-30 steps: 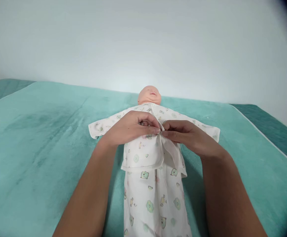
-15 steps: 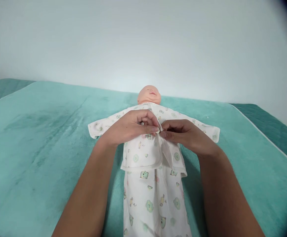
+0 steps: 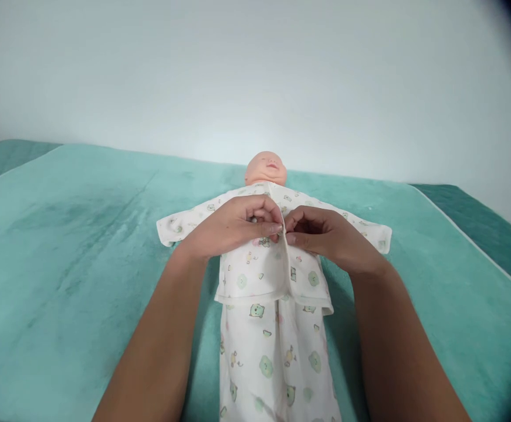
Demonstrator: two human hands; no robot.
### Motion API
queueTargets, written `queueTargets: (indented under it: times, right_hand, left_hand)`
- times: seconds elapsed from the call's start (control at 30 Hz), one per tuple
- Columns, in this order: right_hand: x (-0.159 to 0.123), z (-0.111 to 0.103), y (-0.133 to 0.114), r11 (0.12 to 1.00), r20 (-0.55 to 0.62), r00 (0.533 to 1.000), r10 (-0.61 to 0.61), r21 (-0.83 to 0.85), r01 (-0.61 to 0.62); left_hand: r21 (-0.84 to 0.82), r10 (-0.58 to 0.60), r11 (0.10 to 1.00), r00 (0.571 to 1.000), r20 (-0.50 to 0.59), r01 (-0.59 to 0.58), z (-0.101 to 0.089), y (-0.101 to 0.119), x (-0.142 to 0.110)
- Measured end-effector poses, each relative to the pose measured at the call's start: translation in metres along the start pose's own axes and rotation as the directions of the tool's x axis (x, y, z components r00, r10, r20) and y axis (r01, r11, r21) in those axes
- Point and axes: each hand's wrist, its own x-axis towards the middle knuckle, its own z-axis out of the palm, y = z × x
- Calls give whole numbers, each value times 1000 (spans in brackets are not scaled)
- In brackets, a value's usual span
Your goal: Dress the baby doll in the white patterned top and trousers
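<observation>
A baby doll (image 3: 264, 167) lies on its back, its head at the far end. It wears a white baby shirt (image 3: 255, 278) with green animal prints and matching trousers (image 3: 277, 363). My left hand (image 3: 249, 225) pinches the shirt's front edge at mid-chest between thumb and fingers. Opposite it, my right hand (image 3: 314, 231) pinches the other front edge, fingertips almost touching the left ones. Whatever fastener lies between the fingertips is mostly hidden. Below the hands the two front edges meet down to the hem.
A teal plush blanket (image 3: 83, 264) spreads under the doll, over a darker teal cover (image 3: 479, 223) that shows at both sides. Behind it rises a plain pale wall (image 3: 237, 70). The doll's sleeves (image 3: 171, 228) stretch out to both sides.
My right hand has shifted slightly up and drawn the right front edge flat against the left one. The gap and folded flap below the hands have closed. My left hand stays in place.
</observation>
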Motion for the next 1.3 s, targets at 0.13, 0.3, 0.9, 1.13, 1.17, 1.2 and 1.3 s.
queueTargets:
  times: [0.13,0.3,0.9,1.13,1.17,1.2,1.3]
  right_hand:
    - [1,2,-2,999,-20,999,25,-29,-26]
    - [1,3,-2,999,-22,999,28,-40,-29]
    - [2,4,-2,998,-39,999,20,-57,-22]
    - [1,4,-3,998,-40,999,31,-49,-33]
    - [1,4,-3,998,-42,999,32,-49,-34]
    - [1,3,-3,998,-43,999,34,-49,-36]
    - [1,2,-2,998,-37,999,33,-51,-35]
  left_hand:
    - [50,-19,999,1000,4,19,0,1,0]
    - [100,-44,994,999,-15,46,1,2,0]
    - [101,-53,993,998,-40,57,2,3,-2]
    - [78,-50,995,997,-52,54,2,3,-2]
    - [75,-45,996,998,-53,49,2,3,-2]
    - [72,-42,996,998,-51,46,2,2,-2]
    - [78,-41,996,998,-45,45,0,1,-3]
